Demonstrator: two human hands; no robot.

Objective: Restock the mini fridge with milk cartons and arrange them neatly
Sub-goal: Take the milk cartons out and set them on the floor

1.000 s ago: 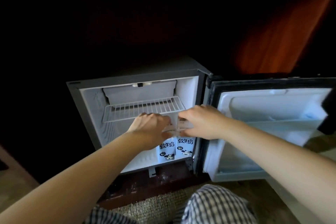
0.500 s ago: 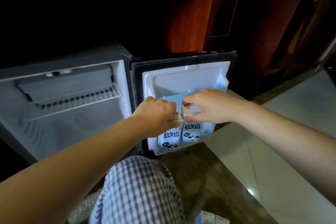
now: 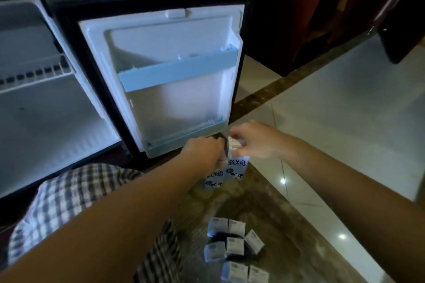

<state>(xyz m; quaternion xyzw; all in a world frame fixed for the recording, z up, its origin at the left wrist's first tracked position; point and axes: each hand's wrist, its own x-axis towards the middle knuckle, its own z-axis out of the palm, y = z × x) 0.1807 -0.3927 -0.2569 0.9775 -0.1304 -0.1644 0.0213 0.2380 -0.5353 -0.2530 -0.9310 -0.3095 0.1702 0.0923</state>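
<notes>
Cartons [image 3: 236, 167] are gripped by curled fingers, one in the left hand [image 3: 202, 151], one in the right hand [image 3: 255, 142]. They are now carried out of the fridge [image 3: 46, 122] to below its door [image 3: 174, 89], so shelving is judged pending.

Pale blue milk cartons [image 3: 236, 167] with black cartoon cows; white fridge door [image 3: 179, 30] with blue rails [image 3: 179, 70]; my trousers [image 3: 69, 190] are blue-and-white checked.

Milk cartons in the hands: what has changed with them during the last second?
The left hand and the right hand carried the left carton and the right carton out of the fridge cabinet, rightward past the door, down toward the floor. Each hand still grips its carton top. The door stays open.
</notes>
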